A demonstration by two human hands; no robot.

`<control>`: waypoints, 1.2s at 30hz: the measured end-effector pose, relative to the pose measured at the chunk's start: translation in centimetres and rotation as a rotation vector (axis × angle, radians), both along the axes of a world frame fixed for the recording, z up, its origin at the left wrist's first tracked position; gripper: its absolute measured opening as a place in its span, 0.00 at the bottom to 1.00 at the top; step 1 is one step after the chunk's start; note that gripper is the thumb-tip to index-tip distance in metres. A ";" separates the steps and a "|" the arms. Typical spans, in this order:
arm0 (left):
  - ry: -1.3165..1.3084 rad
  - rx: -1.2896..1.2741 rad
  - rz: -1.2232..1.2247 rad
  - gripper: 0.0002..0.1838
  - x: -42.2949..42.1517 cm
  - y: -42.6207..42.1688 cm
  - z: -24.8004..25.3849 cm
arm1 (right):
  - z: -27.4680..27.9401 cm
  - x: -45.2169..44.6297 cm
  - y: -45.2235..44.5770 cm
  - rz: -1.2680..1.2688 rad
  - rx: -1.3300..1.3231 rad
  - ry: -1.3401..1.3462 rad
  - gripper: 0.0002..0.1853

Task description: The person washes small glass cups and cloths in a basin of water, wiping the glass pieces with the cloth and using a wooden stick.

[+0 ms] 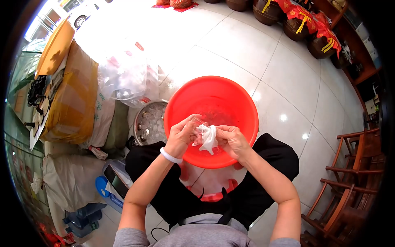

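Observation:
Over the red basin, which holds some clear water, both hands meet. My left hand, with a white band at its wrist, pinches a small clear, shiny piece; its exact kind is hard to make out. My right hand is closed on a white cloth, bunched beside the clear piece, with one end hanging down. To the left of the red basin stands a round metal basin with many small clear pieces in it, like small glasses or caps.
Clear plastic bags lie by the metal basin. Taped cardboard boxes and sacks line the left. A phone rests near my left knee. Wooden chairs stand right; dark jars with red covers stand behind.

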State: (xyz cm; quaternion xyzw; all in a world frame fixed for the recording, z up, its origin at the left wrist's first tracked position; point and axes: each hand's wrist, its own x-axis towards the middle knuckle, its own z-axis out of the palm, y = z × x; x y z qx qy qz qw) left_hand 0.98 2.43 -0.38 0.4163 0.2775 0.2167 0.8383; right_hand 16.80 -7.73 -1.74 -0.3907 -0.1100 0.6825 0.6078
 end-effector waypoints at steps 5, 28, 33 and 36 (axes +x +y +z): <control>-0.047 -0.059 0.048 0.19 0.0 0.2 0.7 | 0.7 -0.2 0.3 -0.035 -0.010 -0.028 0.10; -0.171 -0.049 -0.076 0.23 -0.9 0.5 0.8 | 0.7 0.2 -0.1 -0.021 0.128 -0.297 0.08; -0.148 -0.119 -0.134 0.21 -1.4 1.0 0.9 | 1.1 0.8 0.2 0.053 0.426 -1.034 0.05; -0.094 -0.133 -0.145 0.22 -1.4 0.9 0.9 | 0.9 0.9 0.4 -0.110 0.707 -1.327 0.04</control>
